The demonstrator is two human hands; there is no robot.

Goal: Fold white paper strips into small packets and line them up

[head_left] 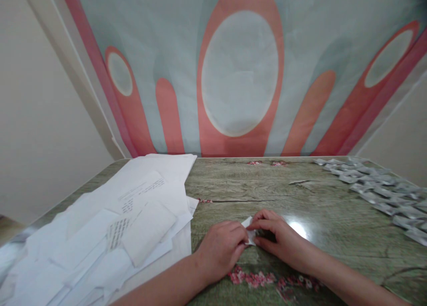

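Near the front middle of the table, a small folded piece of white paper (250,235) lies between my two hands. My left hand (223,248) has its fingers curled on the paper's left side. From the right, my right hand (278,237) pinches the paper between thumb and fingers. Part of the paper is hidden under my fingers.
A large, loose pile of white sheets (147,235), some with printed text, covers the table's left side. Several rows of small folded paper pieces (376,192) stand at the right. The wood-patterned table (233,181) meets a patterned backdrop (180,39) behind.
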